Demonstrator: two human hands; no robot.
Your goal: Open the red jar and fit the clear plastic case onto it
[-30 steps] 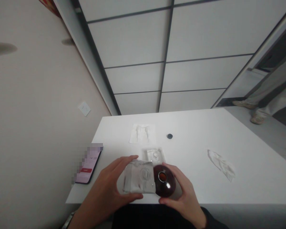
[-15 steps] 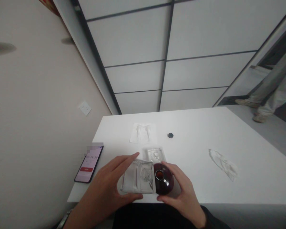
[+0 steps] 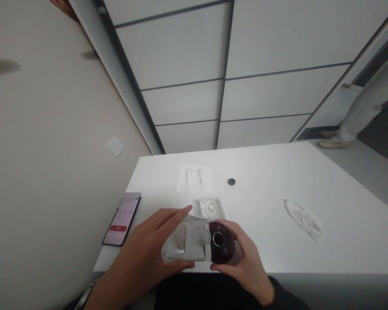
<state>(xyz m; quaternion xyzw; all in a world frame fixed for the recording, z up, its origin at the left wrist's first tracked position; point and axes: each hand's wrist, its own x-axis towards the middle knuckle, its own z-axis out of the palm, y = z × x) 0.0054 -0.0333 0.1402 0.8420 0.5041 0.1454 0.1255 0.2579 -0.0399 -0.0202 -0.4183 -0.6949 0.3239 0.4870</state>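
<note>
At the table's near edge my left hand grips a clear square glass bottle with a round threaded-looking neck facing up. My right hand curls around a dark red, rounded bottle, its ringed opening uppermost. The two bottles stand side by side, apparently touching. Just behind them is another clear square container with a round neck, its near part hidden by my hands and the bottles.
Farther back lies a clear packet with two whitish pieces, and a small dark round disc. Crumpled white translucent wrapping is to the right. A phone sits at the left edge. Beyond the table, a person's legs show.
Both bottles keep their places in my hands, with the clear one tilted slightly differently. At the far right the person's legs have shifted. The view has moved a little.
</note>
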